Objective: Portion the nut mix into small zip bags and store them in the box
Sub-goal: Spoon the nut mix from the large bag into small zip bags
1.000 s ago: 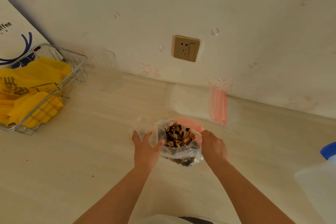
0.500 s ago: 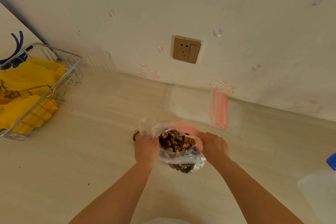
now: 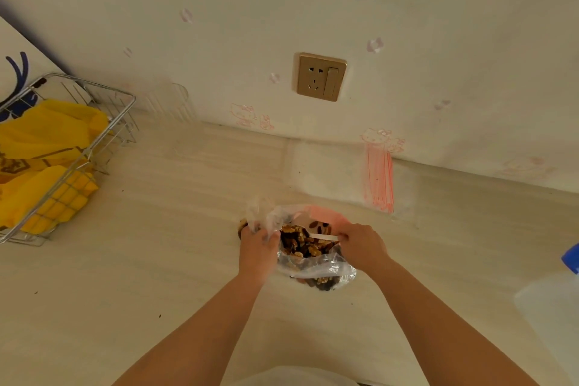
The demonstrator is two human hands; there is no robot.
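Head view: early stage — left hand (image 3: 257,246) gripped clear plastic bag of brown nut mix (image 3: 308,247) on pale worktop (image 3: 156,260), right hand (image 3: 363,244) pinched white spoon handle (image 3: 324,237); nothing portioned yet.

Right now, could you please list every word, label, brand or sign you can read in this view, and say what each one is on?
No text reads clearly in this view.
Yellow bags in the wire basket: dark print, too blurred to read.
White bag behind the basket: a blue swirl logo, no letters in view.
Wall: pink cartoon cat stickers, no words.
Socket: no markings legible.
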